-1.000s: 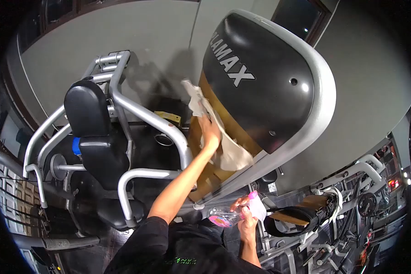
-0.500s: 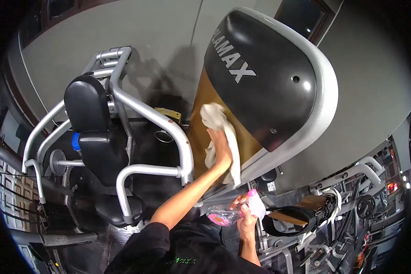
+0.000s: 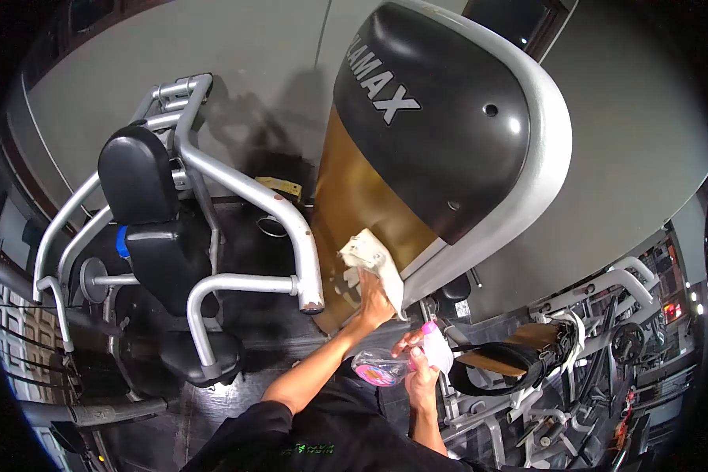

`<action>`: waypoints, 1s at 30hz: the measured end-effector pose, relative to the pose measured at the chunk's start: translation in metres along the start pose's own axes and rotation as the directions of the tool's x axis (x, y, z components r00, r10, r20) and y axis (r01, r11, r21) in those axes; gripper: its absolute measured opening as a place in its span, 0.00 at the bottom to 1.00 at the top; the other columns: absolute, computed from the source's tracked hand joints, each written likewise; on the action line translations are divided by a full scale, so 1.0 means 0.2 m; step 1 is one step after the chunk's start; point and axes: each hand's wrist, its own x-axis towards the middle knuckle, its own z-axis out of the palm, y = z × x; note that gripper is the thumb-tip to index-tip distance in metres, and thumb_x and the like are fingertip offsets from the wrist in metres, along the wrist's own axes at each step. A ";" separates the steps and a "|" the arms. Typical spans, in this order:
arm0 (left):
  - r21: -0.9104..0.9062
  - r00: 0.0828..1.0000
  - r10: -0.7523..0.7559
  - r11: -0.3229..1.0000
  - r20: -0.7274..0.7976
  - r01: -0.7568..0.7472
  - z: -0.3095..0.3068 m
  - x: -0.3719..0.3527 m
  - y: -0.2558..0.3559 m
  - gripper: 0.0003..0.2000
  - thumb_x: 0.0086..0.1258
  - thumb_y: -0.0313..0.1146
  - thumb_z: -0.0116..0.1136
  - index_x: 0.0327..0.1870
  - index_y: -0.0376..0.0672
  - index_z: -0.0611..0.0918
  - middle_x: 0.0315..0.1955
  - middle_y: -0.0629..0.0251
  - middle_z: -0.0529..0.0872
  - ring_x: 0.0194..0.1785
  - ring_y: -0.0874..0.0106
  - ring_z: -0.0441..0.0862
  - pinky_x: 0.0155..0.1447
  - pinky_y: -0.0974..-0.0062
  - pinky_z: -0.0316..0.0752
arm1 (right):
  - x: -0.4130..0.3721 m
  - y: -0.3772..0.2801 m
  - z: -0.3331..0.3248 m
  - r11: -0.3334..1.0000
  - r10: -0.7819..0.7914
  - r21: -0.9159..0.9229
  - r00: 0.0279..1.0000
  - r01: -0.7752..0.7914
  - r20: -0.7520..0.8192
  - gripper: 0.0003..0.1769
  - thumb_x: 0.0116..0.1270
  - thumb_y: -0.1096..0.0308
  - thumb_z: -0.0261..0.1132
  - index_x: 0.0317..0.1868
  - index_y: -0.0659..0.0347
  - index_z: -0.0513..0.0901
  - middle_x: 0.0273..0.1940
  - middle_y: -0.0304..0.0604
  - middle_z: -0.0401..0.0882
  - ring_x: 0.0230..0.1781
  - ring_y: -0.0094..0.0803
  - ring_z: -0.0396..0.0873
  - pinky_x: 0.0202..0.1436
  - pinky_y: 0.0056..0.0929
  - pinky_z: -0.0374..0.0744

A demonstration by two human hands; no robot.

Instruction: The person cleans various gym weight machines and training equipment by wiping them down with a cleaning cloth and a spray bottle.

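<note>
My left hand (image 3: 376, 305) holds a crumpled whitish cloth (image 3: 375, 258) against the lower part of a gold panel (image 3: 360, 185). The cloth spills over the fingers and hides some of them. That panel belongs to a tall gym machine housing (image 3: 440, 110) with a black cover and large pale lettering. Closer to my body, my right hand (image 3: 423, 383) grips a clear spray bottle (image 3: 376, 366) by its neck. The bottle lies tilted on its side, with a pink label and a pink-and-white spray head.
On the left stands a seated exercise machine with a black backrest (image 3: 136, 175) and a silver tube frame (image 3: 240, 182). A black padded strap (image 3: 480, 381) and more silver gym equipment (image 3: 554, 425) stand at the right. A yellow object (image 3: 279, 186) lies near the wall.
My left hand has moved the cloth down the gold panel, toward my body. The right hand still grips the bottle in nearly the same place. The whole view has shifted slightly.
</note>
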 end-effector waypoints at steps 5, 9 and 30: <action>-0.193 1.000 0.004 0.981 -0.024 -0.009 -0.05 0.14 0.19 0.26 0.61 0.38 0.53 0.59 0.34 0.70 0.57 0.36 0.68 0.60 0.35 0.61 0.68 0.40 0.47 | -0.02 0.00 -0.04 1.000 -0.027 -0.009 0.997 0.027 -0.073 0.13 0.62 0.65 0.63 0.41 0.64 0.73 0.36 0.47 0.74 0.32 0.35 0.75 0.37 0.33 0.76; -0.153 0.970 0.175 0.977 0.171 -0.149 -0.06 0.27 0.39 0.20 0.58 0.40 0.55 0.49 0.38 0.80 0.54 0.43 0.75 0.63 0.46 0.67 0.71 0.36 0.39 | -0.01 -0.04 -0.06 1.000 -0.011 -0.006 0.997 0.010 -0.076 0.13 0.62 0.64 0.64 0.41 0.64 0.73 0.35 0.47 0.75 0.32 0.35 0.75 0.36 0.33 0.76; 0.203 0.999 -0.014 0.979 -0.036 0.021 0.05 0.02 0.23 0.15 0.63 0.32 0.50 0.46 0.31 0.77 0.50 0.36 0.74 0.59 0.35 0.64 0.67 0.42 0.52 | 0.14 -0.15 -0.56 0.990 0.013 0.132 0.980 -0.040 0.198 0.14 0.62 0.66 0.65 0.42 0.67 0.74 0.36 0.49 0.76 0.33 0.34 0.76 0.36 0.32 0.78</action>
